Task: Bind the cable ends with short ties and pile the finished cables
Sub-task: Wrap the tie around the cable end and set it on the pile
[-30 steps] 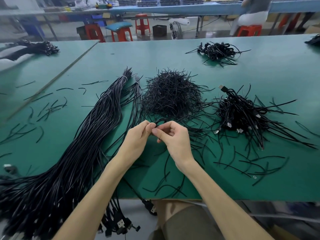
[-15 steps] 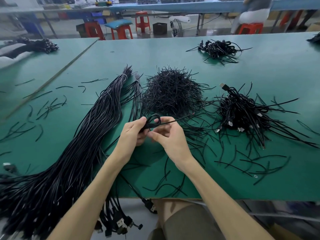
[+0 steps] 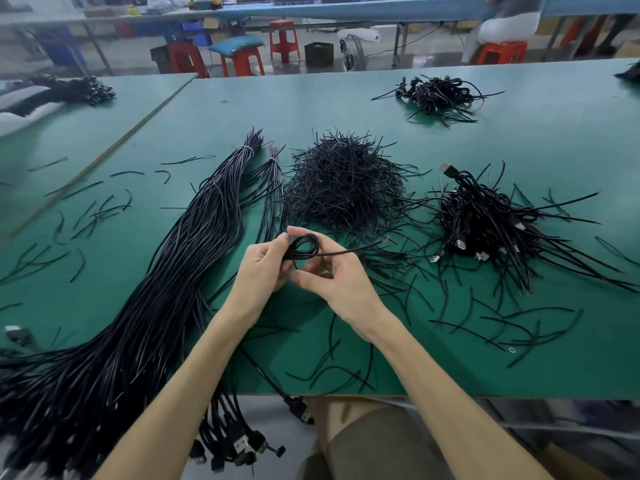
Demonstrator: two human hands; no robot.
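Over the green table [image 3: 346,109], my left hand [image 3: 258,275] pinches a small coiled loop of black cable [image 3: 304,247] at its left side. My right hand [image 3: 332,275] curls its fingers round the same coil from the right and below. The cable's free end sticks out to the right. A mound of short black ties [image 3: 343,185] lies just beyond my hands. A pile of bound cables [image 3: 485,220] with USB plugs sits to the right. A long bundle of unbound cables [image 3: 166,271] runs along the left and hangs off the front edge.
Loose ties [image 3: 329,368] are scattered near the front edge and at the left. Another cable pile [image 3: 436,95] lies at the far right of the table. Red stools [image 3: 242,60] and benches stand beyond; a seated person [image 3: 505,26] is at the back right.
The cable went from a pinch between both hands to a coiled loop held up. Both hands rose slightly and the free end now points right.
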